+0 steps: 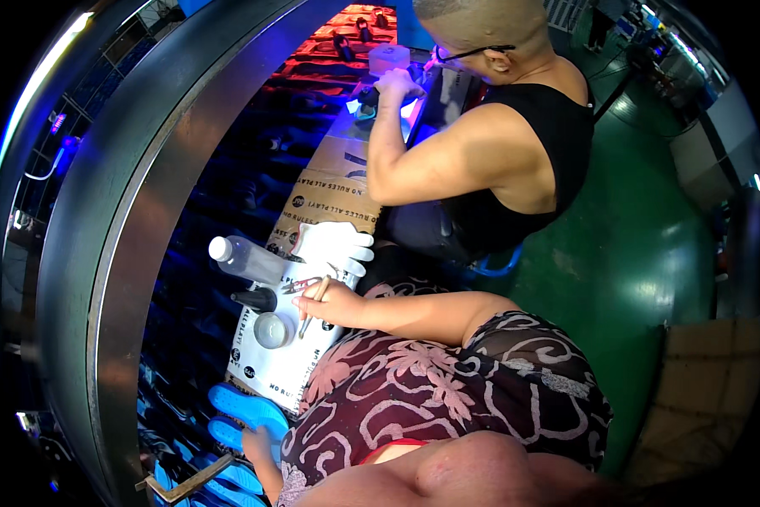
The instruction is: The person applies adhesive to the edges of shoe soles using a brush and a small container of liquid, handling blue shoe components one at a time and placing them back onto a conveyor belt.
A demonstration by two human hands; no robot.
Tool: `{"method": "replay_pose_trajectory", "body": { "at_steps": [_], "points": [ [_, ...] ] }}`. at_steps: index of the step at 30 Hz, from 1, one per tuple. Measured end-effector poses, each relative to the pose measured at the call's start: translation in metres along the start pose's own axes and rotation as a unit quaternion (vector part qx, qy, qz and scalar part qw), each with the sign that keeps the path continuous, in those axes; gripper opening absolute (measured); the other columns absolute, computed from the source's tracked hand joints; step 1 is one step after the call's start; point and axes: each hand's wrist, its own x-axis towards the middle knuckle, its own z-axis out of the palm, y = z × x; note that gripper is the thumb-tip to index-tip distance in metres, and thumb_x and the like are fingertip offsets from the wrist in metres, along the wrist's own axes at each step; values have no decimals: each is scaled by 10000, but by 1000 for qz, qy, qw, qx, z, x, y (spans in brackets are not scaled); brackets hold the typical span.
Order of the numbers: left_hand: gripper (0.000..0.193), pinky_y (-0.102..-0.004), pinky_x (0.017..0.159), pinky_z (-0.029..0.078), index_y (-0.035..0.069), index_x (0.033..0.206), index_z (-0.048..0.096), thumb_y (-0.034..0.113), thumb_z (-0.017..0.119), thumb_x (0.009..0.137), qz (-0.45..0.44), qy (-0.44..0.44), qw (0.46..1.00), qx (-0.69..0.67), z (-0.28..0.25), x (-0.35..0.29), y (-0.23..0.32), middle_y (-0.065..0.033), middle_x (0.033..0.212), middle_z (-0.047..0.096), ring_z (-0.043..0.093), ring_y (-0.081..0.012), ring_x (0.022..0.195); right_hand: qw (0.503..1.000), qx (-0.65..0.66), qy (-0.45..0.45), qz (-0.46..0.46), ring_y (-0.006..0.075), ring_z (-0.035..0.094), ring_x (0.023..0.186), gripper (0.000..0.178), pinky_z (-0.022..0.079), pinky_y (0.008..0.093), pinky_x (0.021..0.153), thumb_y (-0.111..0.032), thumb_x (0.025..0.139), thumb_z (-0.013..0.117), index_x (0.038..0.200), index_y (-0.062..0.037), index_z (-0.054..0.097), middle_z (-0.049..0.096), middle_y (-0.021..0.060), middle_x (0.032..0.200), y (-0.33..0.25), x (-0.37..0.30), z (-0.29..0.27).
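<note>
Head view: slim brush in the right hand, left hand at a pair of blue soles

The right hand (336, 304) is closed around a slim brush (315, 306), its fingers pinched together on the handle. The brush slants over a white printed sheet (283, 376), its lower end pointing down just beside a small clear cup (272, 330). The left hand (258, 445), near the lower edge, has its fingers against the near end of a pair of blue soles (249, 407); how far it is closed, and whether it grips them, I cannot tell. The pair lies at the near end of the sheet, side by side.

Behind the cup lies a black conical-tipped bottle (257, 298), and beyond that a clear bottle (253, 260) with a white cap leans at a tilt. Red-handled snips (300, 286) lie just beside the right hand, and a white glove (333, 244) is spread farther along. All of these are on or at the edge of a narrow counter (333, 193) covered in brown cardboard.

Left of the counter runs a dark bed (236, 190) in blue light, glowing red at its far end, with more blue soles (228, 483) on its near part. A curved metal housing (118, 220) rises alongside. Across the counter's far end, a co-worker (515, 160) in a black sleeveless top works with both arms forward. Green floor (616, 270) spreads to the right.
</note>
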Motion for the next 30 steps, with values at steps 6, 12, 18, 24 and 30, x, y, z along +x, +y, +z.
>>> {"method": "replay_pose_trajectory", "body": {
  "at_steps": [6,12,18,24,30],
  "points": [
    [388,-398,757,484,-12,1135,514,223,568,831,-60,118,938,-320,15,-8,-31,-197,926,616,599,-293,806,997,44,-10,61,120,543,529,385,443,284,524,-343,921,561,682,-68,684,589,26,577,14,0,18],
    [237,-250,387,277,83,842,531,293,641,849,-164,-268,430,-846,9,-11,-11,-41,607,495,319,-117,409,993,45,-64,83,91,537,647,266,442,269,599,-270,932,551,815,-64,673,608,7,708,18,5,22],
    [386,-354,719,532,53,1223,432,162,597,892,5,36,616,-787,-62,-92,108,-94,1102,587,614,-197,932,998,30,7,60,105,517,681,345,422,249,669,-259,969,501,786,-9,652,615,39,733,5,6,12],
    [411,-299,683,570,-67,1204,393,74,582,867,115,93,735,-662,-74,-77,164,-170,1000,616,663,-210,777,992,30,-89,-89,130,514,636,323,423,279,669,-209,943,534,730,5,649,597,44,662,-41,21,30],
    [396,-289,679,548,-70,1190,384,31,581,861,151,101,779,-599,-79,-73,190,-171,984,625,655,-198,759,936,-109,-127,-310,239,542,625,217,405,376,727,-139,860,595,671,-50,650,592,68,634,-52,27,48]
  ]
}}
